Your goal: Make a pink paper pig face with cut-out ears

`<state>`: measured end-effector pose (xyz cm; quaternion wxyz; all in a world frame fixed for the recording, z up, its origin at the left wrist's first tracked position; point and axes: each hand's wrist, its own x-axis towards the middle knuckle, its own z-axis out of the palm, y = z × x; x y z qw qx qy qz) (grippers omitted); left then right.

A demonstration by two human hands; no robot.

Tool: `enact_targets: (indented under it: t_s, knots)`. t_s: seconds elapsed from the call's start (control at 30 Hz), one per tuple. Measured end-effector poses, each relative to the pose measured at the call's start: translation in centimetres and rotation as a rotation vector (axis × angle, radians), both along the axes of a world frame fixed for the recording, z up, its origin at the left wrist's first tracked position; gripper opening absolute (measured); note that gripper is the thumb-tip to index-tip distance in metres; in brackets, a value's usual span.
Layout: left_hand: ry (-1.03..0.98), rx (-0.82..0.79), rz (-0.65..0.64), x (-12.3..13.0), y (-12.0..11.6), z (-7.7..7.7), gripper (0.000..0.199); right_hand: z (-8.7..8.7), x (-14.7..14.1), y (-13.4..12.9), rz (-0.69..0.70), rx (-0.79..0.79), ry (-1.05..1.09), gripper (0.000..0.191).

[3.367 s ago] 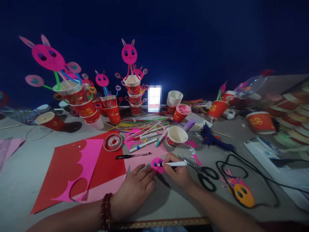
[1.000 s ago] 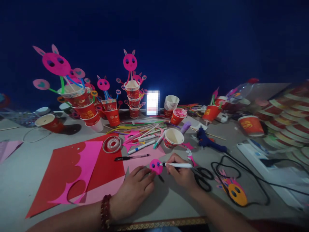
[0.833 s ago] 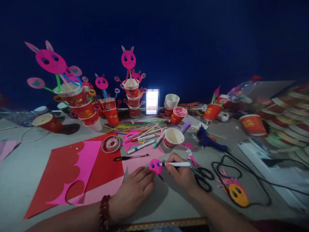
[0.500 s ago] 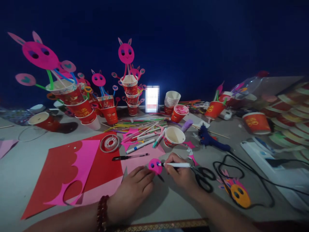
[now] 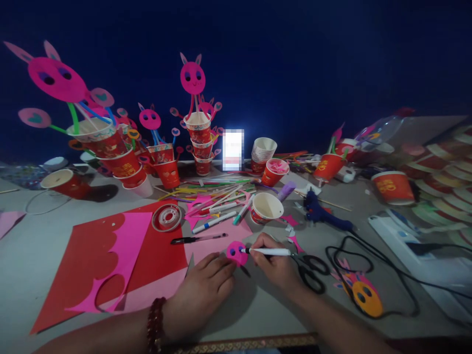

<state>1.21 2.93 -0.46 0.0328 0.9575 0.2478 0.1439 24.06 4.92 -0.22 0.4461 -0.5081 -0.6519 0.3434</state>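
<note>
My right hand point(image 5: 275, 263) pinches a white marker point(image 5: 272, 251) held nearly level, its dark tip on the right eye of a small pink paper disc point(image 5: 233, 254). Two dark eyes with blue or purple show on that disc, which lies flat on the table. Stretched out on the tabletop, my left hand point(image 5: 204, 290) rests its fingertips at the disc's lower left edge. A small dark object point(image 5: 245, 271) lies just below the disc. Near my right wrist are black-handled scissors point(image 5: 313, 273). A black pen point(image 5: 199, 239) lies beyond my left hand.
Red paper point(image 5: 110, 275) with a pink cut-out sheet point(image 5: 127, 246) covers the left. Behind are markers, pipe cleaners and a paper cup point(image 5: 266, 208). A blue glue gun point(image 5: 324, 214), its cord and an orange-faced cutout point(image 5: 367, 298) lie right. Cup figures point(image 5: 199, 132) stand at the back.
Both hands and the disc stay nearly where they were, with the marker tip still at the right eye. The view has shifted very slightly.
</note>
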Motion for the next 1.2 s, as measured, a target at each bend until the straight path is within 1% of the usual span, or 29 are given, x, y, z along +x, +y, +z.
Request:
enact_targets:
  t_s: [0.27,0.53,0.9,1.2]
  knots:
    - [0.023,-0.001,0.011,-0.01,-0.08,-0.03,0.009,-0.20,-0.01,-0.06,0.008,-0.005,-0.017,0.019]
    - [-0.006,-0.006,0.007,0.06,-0.03,0.18,0.008,-0.59,0.10,-0.11,0.016,-0.020,-0.020,0.019]
    - [-0.012,0.008,0.011,0.07,-0.03,0.07,0.009,-0.45,0.07,-0.04,0.002,-0.016,0.006,0.018]
    - [-0.001,0.012,0.011,0.09,-0.03,-0.11,0.007,0.08,0.10,-0.12,-0.019,-0.022,-0.018,0.017]
